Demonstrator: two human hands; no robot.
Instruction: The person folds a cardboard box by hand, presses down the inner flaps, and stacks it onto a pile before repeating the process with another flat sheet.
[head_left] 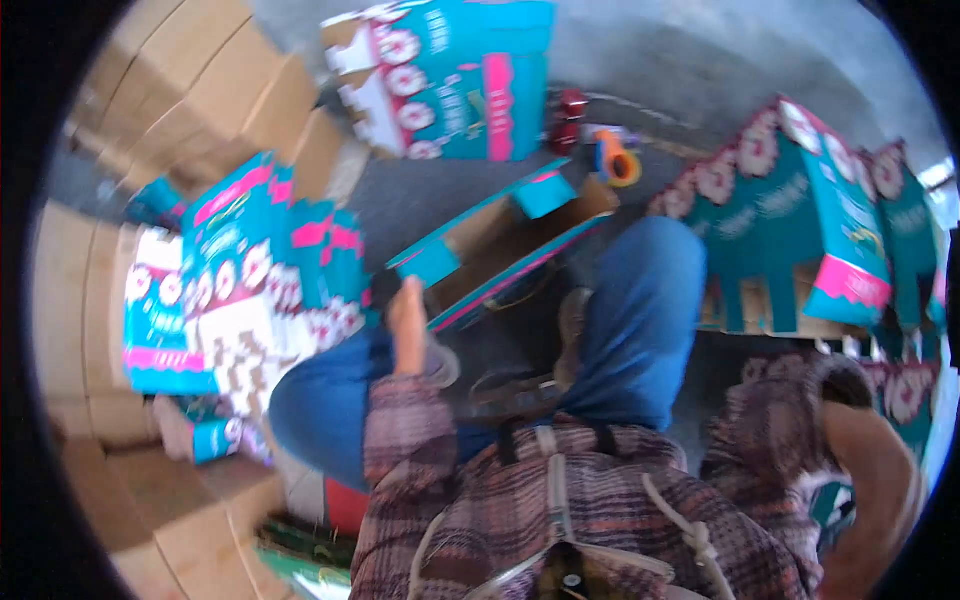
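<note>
Between my knees an open, narrow teal cardboard box (pixel 485 250) lies at a slant, its brown inside facing up and its end flaps folded outward. My left hand (pixel 406 315) grips the near left corner of this box; something dark covers part of the fingers, and their tips are hidden. On the right, my bare right forearm (pixel 880 480) bends back toward the lower edge, and the right hand itself is out of the picture.
Printed teal cartons (pixel 820 220) stand upright at right, with a flattened one (pixel 465 80) ahead. Folded teal cardboard (pixel 235 270) leans at left before brown boxes (pixel 200 80). Past the open box sit an orange tape roll (pixel 620 165) and a shiny red object (pixel 568 115).
</note>
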